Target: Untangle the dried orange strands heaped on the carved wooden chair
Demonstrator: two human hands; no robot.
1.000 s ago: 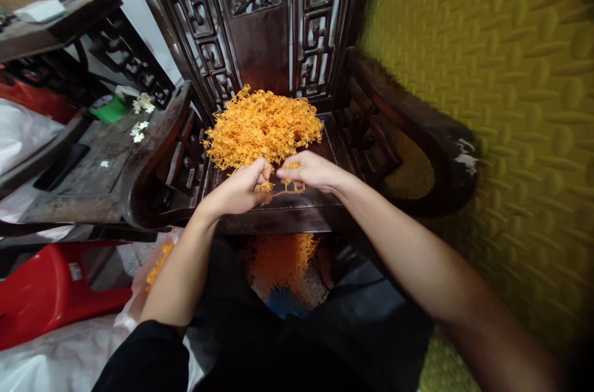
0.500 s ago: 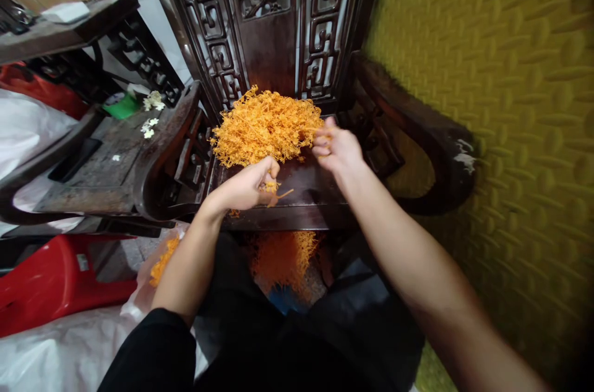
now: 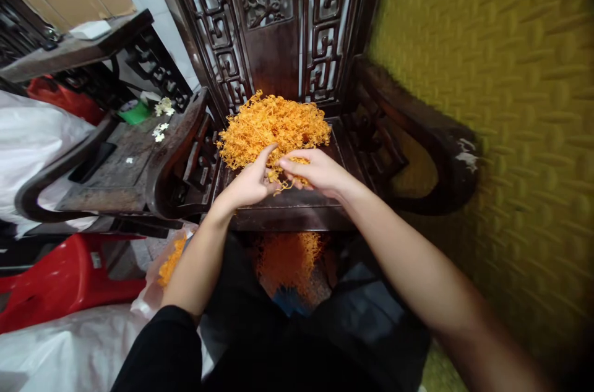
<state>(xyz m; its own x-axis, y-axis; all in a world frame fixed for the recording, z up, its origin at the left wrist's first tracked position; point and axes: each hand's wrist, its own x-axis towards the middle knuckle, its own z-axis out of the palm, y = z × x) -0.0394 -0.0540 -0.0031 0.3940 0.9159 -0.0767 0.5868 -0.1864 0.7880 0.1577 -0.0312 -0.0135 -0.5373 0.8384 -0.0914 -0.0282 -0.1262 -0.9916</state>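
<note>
My left hand [image 3: 250, 182] and right hand [image 3: 312, 170] meet at near edge of orange sprig pile [image 3: 275, 126] on dark carved chair seat [image 3: 297, 209], fingers pinching one small sprig [image 3: 284, 177] between them. Second orange heap [image 3: 285, 259] below seat edge. Red plastic stool [image 3: 65, 281] at left.

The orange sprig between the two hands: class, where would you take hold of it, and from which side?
Probably at its stem ends, pinched from both sides. The orange sprig is thin and branched, lying just in front of the orange heap on the chair seat; the left hand and right hand meet there, fingertips closing on it.
</note>
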